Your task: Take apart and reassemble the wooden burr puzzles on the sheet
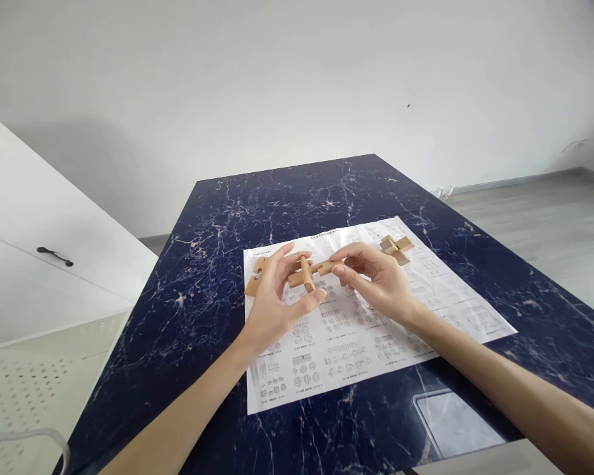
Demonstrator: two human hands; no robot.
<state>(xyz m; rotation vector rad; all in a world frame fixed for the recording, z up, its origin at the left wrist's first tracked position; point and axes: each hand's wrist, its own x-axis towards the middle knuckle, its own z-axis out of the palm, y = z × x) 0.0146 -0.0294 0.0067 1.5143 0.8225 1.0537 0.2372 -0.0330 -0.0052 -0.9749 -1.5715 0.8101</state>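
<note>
My left hand (277, 290) is closed on a light wooden puzzle piece (307, 274) that stands crosswise, thumb at its near end and fingers at its far end. A longer notched wooden puzzle piece (328, 266) runs sideways and meets it; whether the two are locked together I cannot tell. My right hand (376, 274) pinches the right end of that notched piece between thumb and fingers. Partly behind my left hand lie more wooden pieces (251, 285). Beyond my right hand sits an assembled wooden cross-shaped block (396, 248).
Under both hands a printed instruction sheet (346, 359) with small diagrams lies on the dark blue marbled table (257, 211). A flat, pale, rounded-corner object (458, 422) is at the near right edge. A white cabinet (39, 218) stands left, beside a perforated white surface (24, 389).
</note>
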